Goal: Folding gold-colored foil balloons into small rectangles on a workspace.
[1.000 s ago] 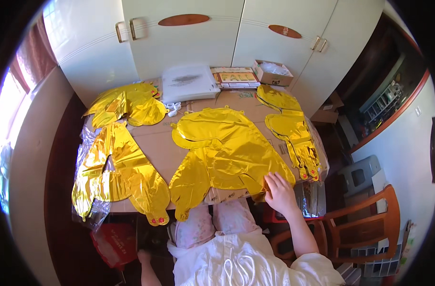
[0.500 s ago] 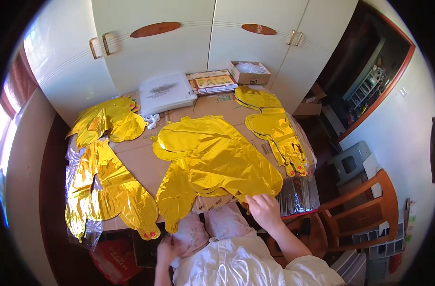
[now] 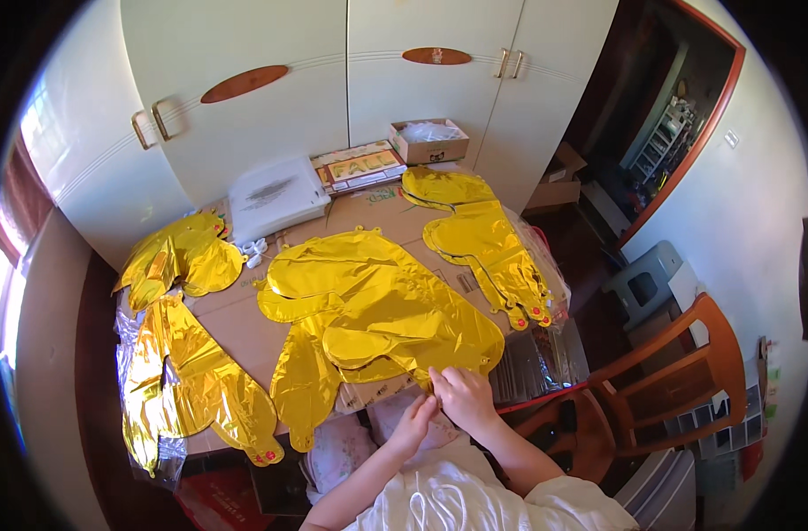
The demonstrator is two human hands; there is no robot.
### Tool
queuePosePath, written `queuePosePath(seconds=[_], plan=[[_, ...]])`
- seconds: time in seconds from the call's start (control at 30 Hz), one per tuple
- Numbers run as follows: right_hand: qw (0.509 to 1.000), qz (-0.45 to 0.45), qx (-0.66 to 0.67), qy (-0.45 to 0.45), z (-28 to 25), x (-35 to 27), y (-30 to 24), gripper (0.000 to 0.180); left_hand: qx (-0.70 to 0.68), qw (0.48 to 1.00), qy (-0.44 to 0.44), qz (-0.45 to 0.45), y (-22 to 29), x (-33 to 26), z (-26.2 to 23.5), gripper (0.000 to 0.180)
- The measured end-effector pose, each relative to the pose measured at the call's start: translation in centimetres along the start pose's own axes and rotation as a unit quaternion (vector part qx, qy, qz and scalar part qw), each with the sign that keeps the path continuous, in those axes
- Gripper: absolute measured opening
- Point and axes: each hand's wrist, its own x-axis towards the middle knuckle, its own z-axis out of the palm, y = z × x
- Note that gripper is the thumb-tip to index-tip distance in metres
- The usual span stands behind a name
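Observation:
A large flat gold foil balloon (image 3: 386, 301), deflated and wrinkled, lies across the middle of the cardboard-covered table (image 3: 253, 327). At its near edge my right hand (image 3: 464, 398) pinches a small corner of the foil. My left hand (image 3: 413, 427) has its fingertips closed at that same corner, touching the right fingers. What exactly sits between the fingertips is mostly covered by them. More flat gold foil balloons surround it: one at the near left (image 3: 205, 376), another at the far left (image 3: 178, 257) and one at the right (image 3: 483, 234).
Along the back stand a stack of white plastic-wrapped sheets (image 3: 275, 199), a flat printed box (image 3: 359, 168) and an open carton (image 3: 430, 142) with clear plastic inside. Small white ties (image 3: 255, 252) lie near the stack. A wooden chair (image 3: 669, 380) stands at the right. Behind are white cabinets (image 3: 271, 35).
My left hand has risen from beside my lap to meet the right hand at the balloon's near edge. The right hand stays on the foil, and the whole view has shifted slightly.

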Motion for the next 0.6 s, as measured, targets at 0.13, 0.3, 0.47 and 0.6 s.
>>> queuePosePath(seconds=[0.13, 0.3, 0.47, 0.6], plan=[[0.994, 0.035, 0.099, -0.031, -2.3, 0.2, -0.1, 0.037, -0.210, 0.976, 0.012, -0.052, 2.1, 0.2, 2.1, 0.039], [0.967, 0.134, 0.197, 0.093, -3.3, -2.4, 3.3, 0.036, -0.170, 0.980, 0.037, -0.098, 2.8, 0.8, 2.2, 0.031], [0.801, 0.360, 0.469, 0.092, 0.5, -7.2, 5.8, 0.027, -0.107, 0.989, 0.033, -0.099, 4.7, 0.3, 3.7, 0.020], [0.570, 0.463, 0.677, 0.055, -0.4, -5.9, 6.0, 0.026, -0.124, 0.987, 0.015, -0.102, 6.3, 0.8, 4.8, 0.021]])
